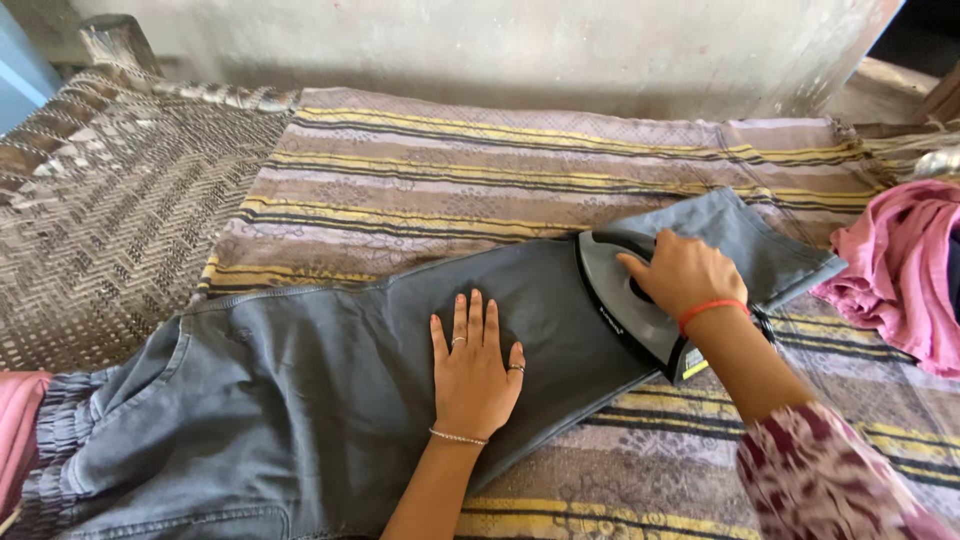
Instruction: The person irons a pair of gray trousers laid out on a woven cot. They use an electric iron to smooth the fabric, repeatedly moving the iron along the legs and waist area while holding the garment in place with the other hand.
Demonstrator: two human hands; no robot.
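Across the bed's middle, left hand [472, 368] lies spread flat on grey trousers [330, 390]; right hand [682, 274] grips the iron [622, 300] tight near the right edge.

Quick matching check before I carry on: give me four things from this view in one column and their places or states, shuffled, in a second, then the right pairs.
1. left hand
2. right hand
3. pink cloth
4. striped sheet

a. bunched at the right edge
b. gripping the handle of the iron
c. spread under the grey trousers
d. pressed flat, fingers spread, on the trouser leg

Pairs: 1-d, 2-b, 3-a, 4-c
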